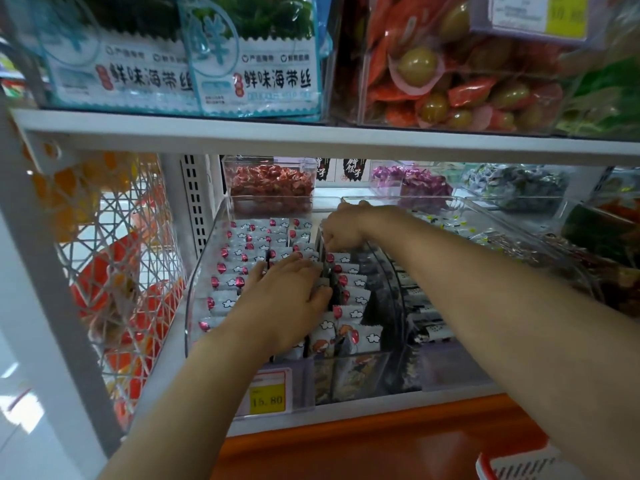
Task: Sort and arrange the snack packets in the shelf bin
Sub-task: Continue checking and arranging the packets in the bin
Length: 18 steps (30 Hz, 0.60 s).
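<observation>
Rowed in the clear plastic shelf bin (pixel 194 282), the small white snack packets (pixel 228 282) look light and slippery, best pinched by their top edges; the left hand (pixel 287 289) presses flat on them, while the right hand (pixel 341 230) pinches some at the back.

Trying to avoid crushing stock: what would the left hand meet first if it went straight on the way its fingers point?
Probably the white snack packets just ahead of the left hand, though depth is unclear.

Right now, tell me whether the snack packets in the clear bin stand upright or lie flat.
Upright: the packets stand on edge in rows inside the clear bin, crimped tops showing. The left hand rests flat across one row.
</observation>
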Each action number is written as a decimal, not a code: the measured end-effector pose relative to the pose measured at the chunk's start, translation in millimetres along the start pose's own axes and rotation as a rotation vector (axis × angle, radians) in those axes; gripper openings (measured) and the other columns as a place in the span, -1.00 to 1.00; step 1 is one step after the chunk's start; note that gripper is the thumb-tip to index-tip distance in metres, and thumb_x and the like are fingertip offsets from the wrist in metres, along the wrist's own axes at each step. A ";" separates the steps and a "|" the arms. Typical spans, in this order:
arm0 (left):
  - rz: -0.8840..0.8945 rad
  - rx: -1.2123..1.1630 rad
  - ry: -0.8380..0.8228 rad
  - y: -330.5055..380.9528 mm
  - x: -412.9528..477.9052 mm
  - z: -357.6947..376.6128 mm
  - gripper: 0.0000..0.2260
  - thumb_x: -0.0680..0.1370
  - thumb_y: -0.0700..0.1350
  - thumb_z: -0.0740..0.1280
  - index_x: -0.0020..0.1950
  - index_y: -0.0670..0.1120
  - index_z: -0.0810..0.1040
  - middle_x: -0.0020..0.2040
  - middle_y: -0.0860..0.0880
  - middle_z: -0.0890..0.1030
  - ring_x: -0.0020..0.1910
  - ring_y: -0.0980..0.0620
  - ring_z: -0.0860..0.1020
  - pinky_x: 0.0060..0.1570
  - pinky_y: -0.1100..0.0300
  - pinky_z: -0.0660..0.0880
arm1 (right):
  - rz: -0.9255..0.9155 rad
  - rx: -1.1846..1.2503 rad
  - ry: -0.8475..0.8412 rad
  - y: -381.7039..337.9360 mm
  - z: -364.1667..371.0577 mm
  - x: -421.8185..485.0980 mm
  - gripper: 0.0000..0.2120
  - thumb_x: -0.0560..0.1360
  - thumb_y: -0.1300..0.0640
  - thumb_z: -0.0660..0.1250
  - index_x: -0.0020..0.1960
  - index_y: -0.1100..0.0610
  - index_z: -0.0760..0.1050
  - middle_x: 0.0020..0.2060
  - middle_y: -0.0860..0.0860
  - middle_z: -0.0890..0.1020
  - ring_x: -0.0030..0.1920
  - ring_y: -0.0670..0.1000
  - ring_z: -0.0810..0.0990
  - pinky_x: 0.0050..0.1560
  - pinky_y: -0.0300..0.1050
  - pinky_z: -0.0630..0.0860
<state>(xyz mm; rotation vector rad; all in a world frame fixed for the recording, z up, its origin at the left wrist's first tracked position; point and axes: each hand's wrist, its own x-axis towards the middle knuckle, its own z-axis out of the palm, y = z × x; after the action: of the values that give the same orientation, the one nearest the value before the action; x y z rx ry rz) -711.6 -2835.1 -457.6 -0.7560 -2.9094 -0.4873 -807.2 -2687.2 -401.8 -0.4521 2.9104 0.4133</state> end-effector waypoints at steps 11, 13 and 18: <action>-0.003 -0.022 0.008 -2.2 -2.1 -6.7 -0.58 0.62 0.07 0.06 0.45 -0.01 0.27 0.50 0.04 0.21 0.50 0.09 0.02 0.46 -0.11 -0.07 | 0.091 0.128 0.429 6.5 -7.8 13.0 -0.72 0.48 0.35 0.19 0.05 0.14 0.60 0.15 0.14 0.57 0.15 0.15 0.51 0.14 -0.04 0.40; -0.002 -0.015 0.019 -2.9 -2.5 -6.9 -0.59 0.62 0.07 0.07 0.44 -0.02 0.29 0.49 0.03 0.24 0.50 0.08 0.03 0.46 -0.11 -0.05 | 0.113 0.058 0.400 2.6 -1.6 19.1 -0.75 0.48 0.33 0.23 0.07 0.14 0.58 0.14 0.15 0.55 0.20 0.16 0.44 0.21 0.03 0.35; 0.008 -0.005 0.027 -3.0 -3.5 -7.4 -0.62 0.61 0.04 0.10 0.40 -0.03 0.34 0.41 0.00 0.35 0.45 0.01 0.17 0.43 -0.12 0.06 | 0.126 -0.037 0.379 -0.5 6.6 21.2 -0.82 0.48 0.33 0.24 0.02 0.20 0.55 0.05 0.15 0.55 0.17 0.17 0.43 0.15 0.00 0.35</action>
<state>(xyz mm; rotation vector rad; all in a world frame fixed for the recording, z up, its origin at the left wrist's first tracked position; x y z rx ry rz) -709.9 -2841.6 -452.1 -0.7556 -2.8806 -0.4999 -826.2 -2691.5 -412.5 -0.3893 3.3160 0.4427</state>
